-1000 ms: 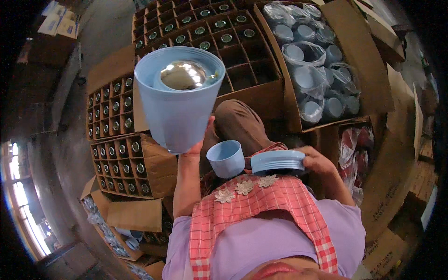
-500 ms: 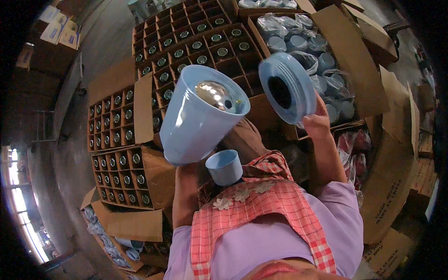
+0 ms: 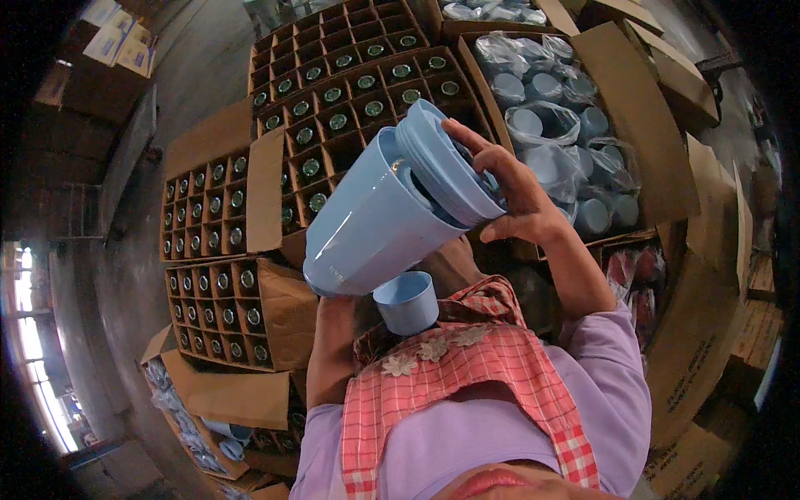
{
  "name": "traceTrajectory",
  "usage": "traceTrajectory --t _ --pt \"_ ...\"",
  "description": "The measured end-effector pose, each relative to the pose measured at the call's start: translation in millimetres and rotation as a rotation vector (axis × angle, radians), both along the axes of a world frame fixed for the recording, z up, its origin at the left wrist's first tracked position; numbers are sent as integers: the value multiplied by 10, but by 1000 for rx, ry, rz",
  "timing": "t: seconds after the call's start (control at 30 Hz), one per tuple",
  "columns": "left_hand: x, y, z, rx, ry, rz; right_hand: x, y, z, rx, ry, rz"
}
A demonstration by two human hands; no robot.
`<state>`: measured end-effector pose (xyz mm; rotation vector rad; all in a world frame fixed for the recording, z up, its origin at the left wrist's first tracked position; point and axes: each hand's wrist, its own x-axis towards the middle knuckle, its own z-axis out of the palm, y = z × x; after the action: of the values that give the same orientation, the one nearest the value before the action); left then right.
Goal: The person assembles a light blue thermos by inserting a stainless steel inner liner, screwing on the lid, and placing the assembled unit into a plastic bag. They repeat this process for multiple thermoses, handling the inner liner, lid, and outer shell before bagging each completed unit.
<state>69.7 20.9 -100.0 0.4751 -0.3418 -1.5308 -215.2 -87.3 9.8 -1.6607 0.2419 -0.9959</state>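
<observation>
A light-blue plastic flask body (image 3: 358, 221) leans toward the upper right in front of me. My left forearm (image 3: 332, 350) ends at its lower end; the left hand is hidden behind the body, which it holds up. My right hand (image 3: 512, 187) grips a light-blue threaded collar (image 3: 446, 162), thumb below and fingers at its upper edge. The collar sits tilted at the flask body's mouth, its left side touching or nearly touching the rim. The mouth is mostly covered. A small light-blue cup (image 3: 406, 304) is beneath the flask body, close to my checked apron (image 3: 454, 375).
Divided cartons (image 3: 333, 79) of glass flask liners stand ahead, with more partitioned boxes (image 3: 212, 312) at the left. On the right an open carton (image 3: 654, 125) holds bagged light-blue cups (image 3: 546, 87). Red bagged pieces (image 3: 637, 275) lie nearer, by brown cardboard flaps (image 3: 704, 308).
My right hand has brought the collar left onto the flask body's mouth, covering the silver liner seen before. The flask body has tipped further right. The cup is almost where it was.
</observation>
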Motion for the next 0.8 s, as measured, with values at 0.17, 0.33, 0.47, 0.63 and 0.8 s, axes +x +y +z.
traceTrajectory --t 0.17,0.33,0.47,0.63,0.8 --pt "-22 -7 -10 1 -7 -14 -2 5 4 -35 -13 -1" --pt "-32 0 -14 7 -15 -25 -12 5 31 -142 57 -34" --pt "-55 -11 -20 14 -24 -45 -30 43 27 -238 87 -49" --pt "-60 -5 -54 19 -34 -48 -7 109 -11 -219 63 -76" --pt "-63 -10 -45 18 -42 -56 -11 113 -48 -232 71 -100"
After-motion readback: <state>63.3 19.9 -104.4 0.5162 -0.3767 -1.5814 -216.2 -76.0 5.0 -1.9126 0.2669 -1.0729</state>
